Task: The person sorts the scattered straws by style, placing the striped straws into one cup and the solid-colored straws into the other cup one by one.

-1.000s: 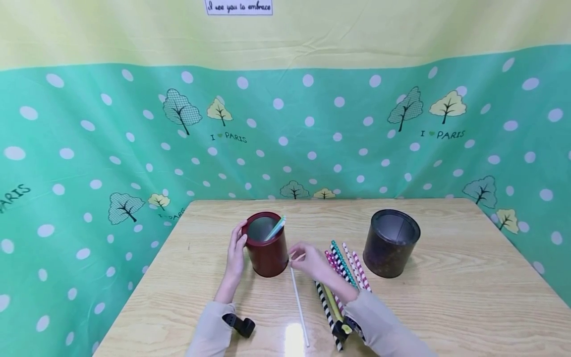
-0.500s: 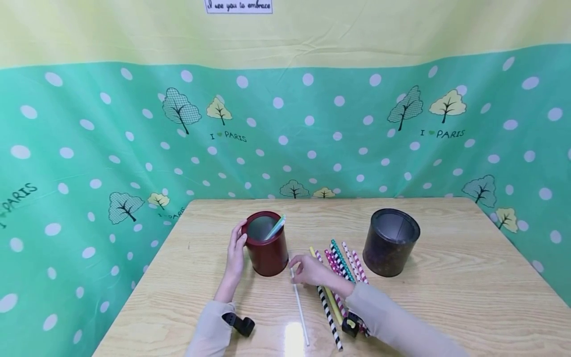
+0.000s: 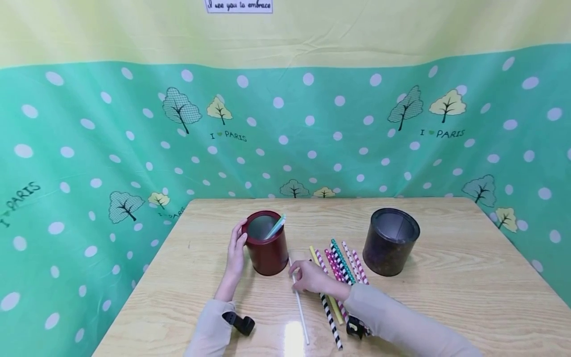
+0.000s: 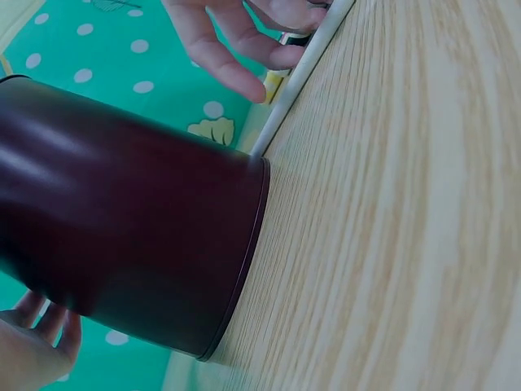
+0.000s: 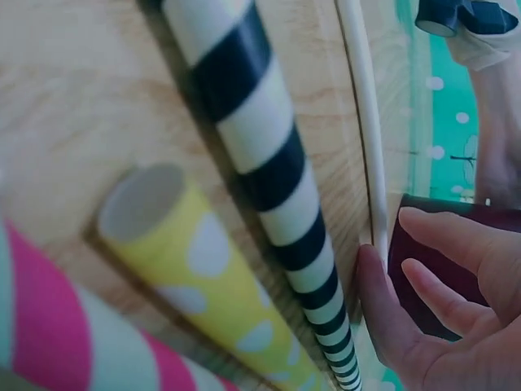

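A dark red can (image 3: pixel 267 253) stands upright on the left of the table, with light blue and white straws (image 3: pixel 275 228) leaning inside it. My left hand (image 3: pixel 236 250) holds its left side near the rim. A thin white straw (image 3: pixel 301 317) lies on the table, its far end by the can's base. My right hand (image 3: pixel 309 276) is over this straw, thumb touching or very near it, with a gap between thumb and fingers. Beside it lie a black-and-white striped paper straw (image 5: pixel 273 159) and a yellow one with white dots (image 5: pixel 236 277).
Several more patterned paper straws (image 3: pixel 343 263), pink, teal and striped, lie right of my right hand. A dark, open-topped can (image 3: pixel 388 253) stands farther right. The wooden table (image 3: pixel 468 277) ends at a green dotted curtain (image 3: pixel 339 148) behind.
My right hand has moved slightly toward me along the white straw, uncovering the far ends of the yellow and striped straws. My left hand and the red can have stayed in place.
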Motion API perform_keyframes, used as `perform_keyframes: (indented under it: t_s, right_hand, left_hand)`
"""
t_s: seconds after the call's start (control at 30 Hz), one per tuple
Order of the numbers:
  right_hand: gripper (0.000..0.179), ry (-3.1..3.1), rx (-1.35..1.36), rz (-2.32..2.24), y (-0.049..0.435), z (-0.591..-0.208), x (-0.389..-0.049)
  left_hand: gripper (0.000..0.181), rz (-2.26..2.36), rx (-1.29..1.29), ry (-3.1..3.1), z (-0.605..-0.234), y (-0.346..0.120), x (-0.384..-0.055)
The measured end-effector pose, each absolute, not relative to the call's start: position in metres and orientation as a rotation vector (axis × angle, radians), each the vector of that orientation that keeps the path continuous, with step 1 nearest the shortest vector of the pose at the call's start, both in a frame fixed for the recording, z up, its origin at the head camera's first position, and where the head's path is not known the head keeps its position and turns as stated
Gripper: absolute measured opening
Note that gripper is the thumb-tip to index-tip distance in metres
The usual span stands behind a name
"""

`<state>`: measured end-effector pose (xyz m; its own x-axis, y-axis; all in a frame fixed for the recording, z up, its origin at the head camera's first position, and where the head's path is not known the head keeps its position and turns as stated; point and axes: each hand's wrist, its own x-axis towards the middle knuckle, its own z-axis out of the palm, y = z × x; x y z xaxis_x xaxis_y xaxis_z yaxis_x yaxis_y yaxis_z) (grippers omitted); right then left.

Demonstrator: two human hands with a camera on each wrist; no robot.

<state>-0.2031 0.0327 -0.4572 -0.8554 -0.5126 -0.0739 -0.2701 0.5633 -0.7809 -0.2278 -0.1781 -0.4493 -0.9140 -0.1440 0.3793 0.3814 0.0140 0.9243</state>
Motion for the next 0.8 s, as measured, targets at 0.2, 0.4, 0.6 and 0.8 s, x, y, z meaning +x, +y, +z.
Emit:
perform_keyframes:
  t_s: [0.2,0.4,0.6,0.8]
  right_hand:
    - [0.028,2.536,-0.69,-1.175,0.032,-0.458,-0.2]
    - [0.026,2.539,-0.676,-1.197,0.033,-0.459,-0.198]
    - [0.024,2.587,-0.672,-1.178,0.032,-0.464,-0.198]
    - [0.023,2.583,-0.647,-1.192,0.031,-0.468,-0.199]
  left_hand:
    - [0.038,-1.948,-0.247,-1.926,-0.451,-0.178,-0.227]
    - [0.038,-1.945,-0.25,-1.934,-0.45,-0.178,-0.226]
    - [0.038,-1.95,-0.257,-1.926,-0.449,-0.177,-0.226]
    - [0.038,-1.958,-0.259,-1.92,-0.45,-0.178,-0.227]
